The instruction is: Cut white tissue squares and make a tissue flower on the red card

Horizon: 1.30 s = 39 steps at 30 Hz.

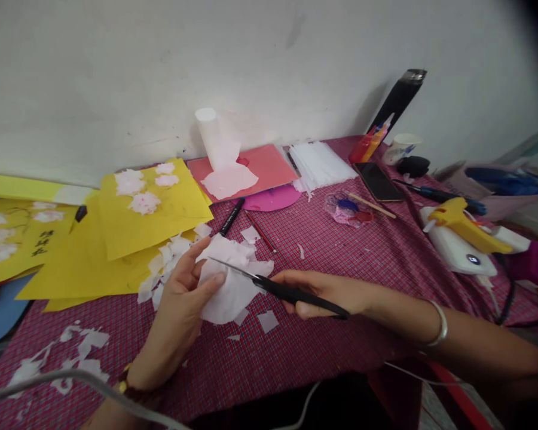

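Behind the table, which wears a red checked cloth [332, 254], stands a pale wall [260, 54]. From the head camera, the left hand [190, 286] pinches a white paper [226, 301], thumb on top and fingers behind, holding it up between the two hands. Curled around the handles of black scissors [291, 292], the right hand [314, 292] points the blades across the paper toward the left thumb. Whether one blade sits beneath the paper, I cannot tell. Paper scraps [170, 257] lie just beyond the left hand, with yellow sheets [156, 221] to its left. A marker [232, 216] and a red pencil [262, 234] rest beyond the paper; a glue gun [452, 212] lies well to the right of the right hand.

Cutting well here calls for keeping the left thumb clear of the blade tips, turning the paper rather than twisting the right wrist, and taking short snips, since such thin, floppy paper probably folds under a long stroke.
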### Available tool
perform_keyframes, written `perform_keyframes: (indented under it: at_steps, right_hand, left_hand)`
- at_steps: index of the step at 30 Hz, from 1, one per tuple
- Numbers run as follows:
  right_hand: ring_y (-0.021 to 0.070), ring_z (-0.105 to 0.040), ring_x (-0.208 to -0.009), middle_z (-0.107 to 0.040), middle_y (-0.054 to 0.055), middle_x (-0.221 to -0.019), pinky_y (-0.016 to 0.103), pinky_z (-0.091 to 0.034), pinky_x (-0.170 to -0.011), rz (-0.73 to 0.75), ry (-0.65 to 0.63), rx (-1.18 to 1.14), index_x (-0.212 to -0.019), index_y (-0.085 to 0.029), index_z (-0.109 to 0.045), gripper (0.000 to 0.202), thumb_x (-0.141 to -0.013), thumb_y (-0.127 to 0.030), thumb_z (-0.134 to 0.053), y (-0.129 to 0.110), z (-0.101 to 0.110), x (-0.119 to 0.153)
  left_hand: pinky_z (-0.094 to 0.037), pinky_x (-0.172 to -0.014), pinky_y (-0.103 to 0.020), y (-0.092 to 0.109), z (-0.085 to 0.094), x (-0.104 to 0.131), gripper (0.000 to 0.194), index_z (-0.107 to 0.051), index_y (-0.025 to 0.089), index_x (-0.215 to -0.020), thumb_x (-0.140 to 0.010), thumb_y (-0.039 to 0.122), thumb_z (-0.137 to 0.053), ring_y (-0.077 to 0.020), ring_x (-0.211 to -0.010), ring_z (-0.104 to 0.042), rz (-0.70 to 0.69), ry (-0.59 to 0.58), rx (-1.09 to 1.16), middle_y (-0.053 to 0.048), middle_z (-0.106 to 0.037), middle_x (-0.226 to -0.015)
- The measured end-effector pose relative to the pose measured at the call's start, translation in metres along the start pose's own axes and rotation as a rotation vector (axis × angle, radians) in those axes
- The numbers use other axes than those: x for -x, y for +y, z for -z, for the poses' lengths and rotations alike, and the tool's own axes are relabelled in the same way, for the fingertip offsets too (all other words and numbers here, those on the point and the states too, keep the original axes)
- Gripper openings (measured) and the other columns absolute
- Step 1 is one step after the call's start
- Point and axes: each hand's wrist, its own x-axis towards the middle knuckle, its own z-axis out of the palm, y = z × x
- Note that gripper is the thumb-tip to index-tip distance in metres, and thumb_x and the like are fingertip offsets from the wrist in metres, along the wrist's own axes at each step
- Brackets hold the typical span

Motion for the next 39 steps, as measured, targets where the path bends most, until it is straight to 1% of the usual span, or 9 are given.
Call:
perform_keyframes:
  at_steps: [9,14,21,25,28,30,32,36,39]
  right_hand:
    - [0.009,-0.045,-0.076,-0.05,0.001,-0.091,0.021,-0.038,-0.06,-0.017,0.045,-0.002,-0.128,-0.013,-0.052,0.063,-0.088,-0.06,-0.066,0.007,-0.003,-0.004]
    - [0.0049,-0.041,-0.06,-0.047,-0.004,-0.081,0.019,-0.033,-0.05,-0.132,0.071,-0.135,-0.13,-0.016,-0.05,0.064,-0.085,-0.057,-0.071,0.011,-0.007,-0.004]
    - [0.0032,-0.039,-0.05,-0.046,-0.007,-0.07,0.017,-0.03,-0.043,-0.175,0.108,-0.157,-0.128,-0.015,-0.053,0.066,-0.082,-0.058,-0.074,0.007,-0.01,-0.003]
    - [0.0024,-0.038,-0.045,-0.047,-0.008,-0.069,0.017,-0.029,-0.041,-0.152,0.15,-0.15,-0.124,-0.014,-0.054,0.064,-0.082,-0.059,-0.072,0.009,-0.012,-0.004]
    - [0.0023,-0.037,-0.044,-0.046,-0.008,-0.068,0.017,-0.029,-0.04,-0.119,0.19,-0.163,-0.123,-0.015,-0.054,0.062,-0.082,-0.057,-0.073,0.012,-0.011,-0.003]
    - [0.0027,-0.039,-0.045,-0.047,-0.008,-0.067,0.017,-0.03,-0.042,-0.09,0.219,-0.165,-0.123,-0.015,-0.053,0.06,-0.083,-0.055,-0.073,0.012,-0.009,-0.002]
    - [0.0032,-0.04,-0.046,-0.048,-0.008,-0.067,0.017,-0.031,-0.043,-0.055,0.229,-0.156,-0.123,-0.015,-0.053,0.058,-0.084,-0.053,-0.073,0.009,-0.007,0.001]
    - [0.0037,-0.042,-0.048,-0.049,-0.007,-0.069,0.018,-0.031,-0.043,-0.021,0.2,-0.122,-0.118,-0.015,-0.056,0.054,-0.084,-0.054,-0.073,0.002,0.001,0.008]
    - [0.0036,-0.04,-0.049,-0.051,-0.006,-0.072,0.019,-0.03,-0.044,-0.012,0.205,-0.063,-0.119,-0.015,-0.058,0.054,-0.083,-0.053,-0.073,-0.001,0.008,0.011]
  left_hand:
    - [-0.053,-0.061,-0.019,-0.005,-0.002,0.0,0.079,-0.057,0.026,-0.134,-0.062,0.023,-0.089,-0.0132,-0.07,-0.07,-0.017,0.005,0.013,-0.001,-0.077,-0.094]
    - [-0.053,-0.058,-0.02,-0.004,-0.004,0.0,0.077,-0.06,0.025,-0.131,-0.06,0.023,-0.09,-0.0128,-0.066,-0.068,-0.025,0.02,0.029,0.0,-0.076,-0.09]
    - [-0.054,-0.062,-0.021,-0.006,-0.002,0.0,0.076,-0.06,0.025,-0.131,-0.061,0.023,-0.088,-0.0138,-0.07,-0.069,-0.034,0.014,0.02,-0.001,-0.075,-0.09]
    - [-0.054,-0.061,-0.022,-0.006,-0.001,-0.002,0.074,-0.059,0.025,-0.132,-0.064,0.024,-0.088,-0.0145,-0.069,-0.068,-0.026,-0.008,0.035,-0.002,-0.075,-0.09]
    - [-0.055,-0.064,-0.023,-0.005,0.0,-0.003,0.059,-0.067,0.022,-0.118,-0.063,0.024,-0.088,-0.0154,-0.072,-0.069,-0.003,-0.005,0.072,-0.004,-0.075,-0.092]
    - [-0.053,-0.062,-0.022,-0.005,0.002,-0.004,0.04,-0.072,0.017,-0.098,-0.062,0.024,-0.089,-0.0136,-0.067,-0.066,0.039,-0.022,0.098,-0.004,-0.074,-0.084]
    - [-0.05,-0.056,-0.02,-0.006,0.005,-0.005,0.028,-0.071,0.014,-0.081,-0.063,0.025,-0.089,-0.0101,-0.057,-0.061,0.087,-0.063,0.117,-0.002,-0.07,-0.072]
    - [-0.05,-0.054,-0.018,-0.009,0.006,-0.007,0.027,-0.069,0.013,-0.075,-0.062,0.024,-0.091,-0.0082,-0.053,-0.058,0.131,-0.13,0.144,0.0,-0.069,-0.067]
    - [-0.054,-0.057,-0.02,-0.011,0.002,-0.006,0.034,-0.071,0.013,-0.08,-0.056,0.023,-0.093,-0.0112,-0.058,-0.064,0.135,-0.104,0.159,-0.003,-0.073,-0.074]
